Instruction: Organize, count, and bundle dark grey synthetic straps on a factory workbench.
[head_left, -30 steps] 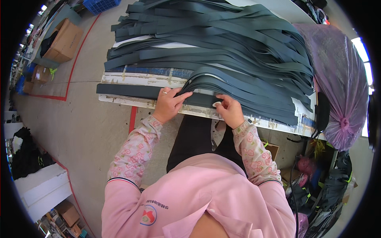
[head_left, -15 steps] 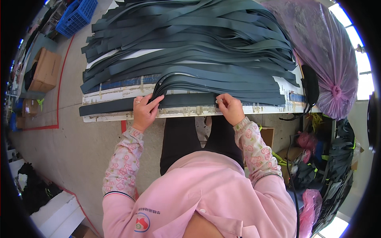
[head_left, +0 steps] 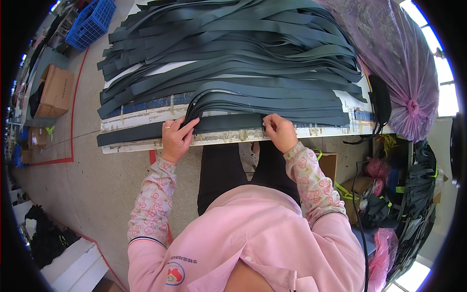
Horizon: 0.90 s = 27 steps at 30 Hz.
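A dark grey-green fabric strap [head_left: 228,122] lies flat along the table's near edge. My right hand [head_left: 279,131] pinches its right end between thumb and fingers. Further left, my left hand [head_left: 177,139] rests on the same strap, its fingertips closed at the curled ends of a stacked bundle of straps [head_left: 272,103]. What exactly lies between the left fingers is partly hidden. The bundle bends over at its left end and runs flat to the right. Beyond it, a large heap of similar straps [head_left: 233,39] covers the table.
The white tabletop [head_left: 146,119] has worn tape on it. At right are a black pouch [head_left: 379,100] with a cord and a big tied pinkish plastic bag [head_left: 412,108]. A blue crate [head_left: 91,25] and a cardboard box [head_left: 55,91] stand on the floor at left.
Both hands keep nearly the same place and grip on the straps. The whole view has shifted very slightly.
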Available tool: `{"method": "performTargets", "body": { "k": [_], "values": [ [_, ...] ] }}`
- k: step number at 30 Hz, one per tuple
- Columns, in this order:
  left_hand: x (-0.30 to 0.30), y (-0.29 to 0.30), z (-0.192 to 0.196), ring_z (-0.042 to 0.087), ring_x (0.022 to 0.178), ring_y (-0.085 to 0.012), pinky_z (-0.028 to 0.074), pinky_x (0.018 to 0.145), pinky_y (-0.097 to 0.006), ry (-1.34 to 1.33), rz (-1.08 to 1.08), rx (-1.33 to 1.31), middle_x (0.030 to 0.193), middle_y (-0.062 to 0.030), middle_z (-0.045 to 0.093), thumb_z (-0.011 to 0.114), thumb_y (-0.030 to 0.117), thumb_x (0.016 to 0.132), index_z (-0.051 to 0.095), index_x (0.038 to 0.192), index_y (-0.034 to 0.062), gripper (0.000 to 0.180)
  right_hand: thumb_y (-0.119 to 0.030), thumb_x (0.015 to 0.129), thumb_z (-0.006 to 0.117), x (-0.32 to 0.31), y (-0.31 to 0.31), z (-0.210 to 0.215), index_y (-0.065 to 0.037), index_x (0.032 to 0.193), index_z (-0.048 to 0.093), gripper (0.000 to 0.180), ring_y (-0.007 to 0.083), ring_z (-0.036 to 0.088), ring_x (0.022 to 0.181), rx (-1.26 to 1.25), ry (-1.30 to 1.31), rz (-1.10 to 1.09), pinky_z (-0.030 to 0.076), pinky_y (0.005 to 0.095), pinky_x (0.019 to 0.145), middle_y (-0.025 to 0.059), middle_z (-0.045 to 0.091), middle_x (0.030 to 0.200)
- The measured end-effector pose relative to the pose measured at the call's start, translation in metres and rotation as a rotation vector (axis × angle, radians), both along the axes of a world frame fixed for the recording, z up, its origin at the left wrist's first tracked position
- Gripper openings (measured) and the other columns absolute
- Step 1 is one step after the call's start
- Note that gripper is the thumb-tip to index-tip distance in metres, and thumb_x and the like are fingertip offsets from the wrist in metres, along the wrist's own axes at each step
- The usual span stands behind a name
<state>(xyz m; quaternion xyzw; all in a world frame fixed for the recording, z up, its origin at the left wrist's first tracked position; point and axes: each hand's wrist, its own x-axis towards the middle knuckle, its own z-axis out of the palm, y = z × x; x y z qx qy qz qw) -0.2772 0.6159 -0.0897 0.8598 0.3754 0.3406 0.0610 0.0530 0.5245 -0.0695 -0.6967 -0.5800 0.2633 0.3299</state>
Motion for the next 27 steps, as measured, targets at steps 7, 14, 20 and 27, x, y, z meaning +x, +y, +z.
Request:
{"method": "performTargets", "body": {
  "k": [7,14,20,27],
  "values": [
    [-0.001,0.0,0.001,0.052,0.082,-0.0233,0.041,0.08,-0.036,0.009,0.01,-0.018,0.106,-0.0014,0.066,0.073,0.005,0.075,0.073,0.114,0.0247,0.043,-0.006,0.084,0.065,0.014,0.005,0.002,0.0,0.096,0.068,0.014,0.0182,0.061,0.059,-0.057,0.125,0.028,0.049,0.0316,0.059,0.0107,0.064,0.069],
    [-0.002,0.004,-0.008,0.052,0.084,-0.0257,0.04,0.081,-0.038,0.039,0.016,-0.004,0.105,-0.0043,0.065,0.081,0.022,0.07,0.075,0.112,0.022,0.042,-0.008,0.084,0.064,-0.015,0.008,0.015,-0.002,0.095,0.07,0.014,0.0158,0.06,0.059,-0.08,0.187,0.034,0.05,0.0314,0.059,0.0103,0.064,0.066],
    [-0.005,0.001,-0.01,0.053,0.086,-0.0262,0.041,0.082,-0.037,0.021,-0.003,-0.033,0.104,-0.006,0.065,0.079,0.013,0.075,0.074,0.113,0.0196,0.039,-0.012,0.083,0.064,-0.092,0.017,-0.007,-0.005,0.105,0.068,0.024,0.0219,0.061,0.059,-0.007,0.301,0.314,0.05,0.0343,0.059,0.0102,0.063,0.067],
    [0.0,0.001,-0.01,0.053,0.087,-0.0267,0.041,0.083,-0.037,0.018,-0.02,-0.034,0.105,-0.007,0.065,0.072,0.007,0.081,0.074,0.113,0.0189,0.034,-0.011,0.076,0.063,-0.122,0.059,-0.001,-0.001,0.111,0.064,0.036,0.0309,0.065,0.067,-0.044,0.29,0.464,0.051,0.0393,0.064,0.017,0.065,0.072]
  ]
}}
